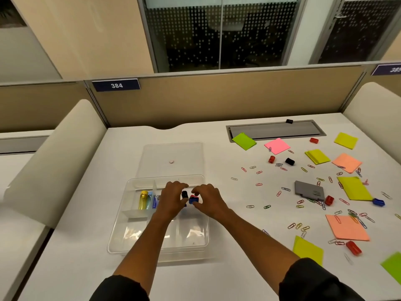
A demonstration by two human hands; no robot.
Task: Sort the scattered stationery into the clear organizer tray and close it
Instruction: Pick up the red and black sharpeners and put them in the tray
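Over the clear organizer tray (pixel 121 240), the left hand (pixel 173 198) pinched a black sharpener (pixel 184 194); the right hand (pixel 207 199) seemingly gripped a blue one (pixel 193 200); paper clips (pixel 282 192) lay scattered right of the tray

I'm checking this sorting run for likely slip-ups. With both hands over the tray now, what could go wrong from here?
1. The left hand and right hand crowd a black sharpener and a blue sharpener over the clear tray; one might drop into the wrong compartment.
2. Many paper clips lie loose among the sticky notes, so some may get missed.
3. A small round piece rests on the lid and could fall off at closing.
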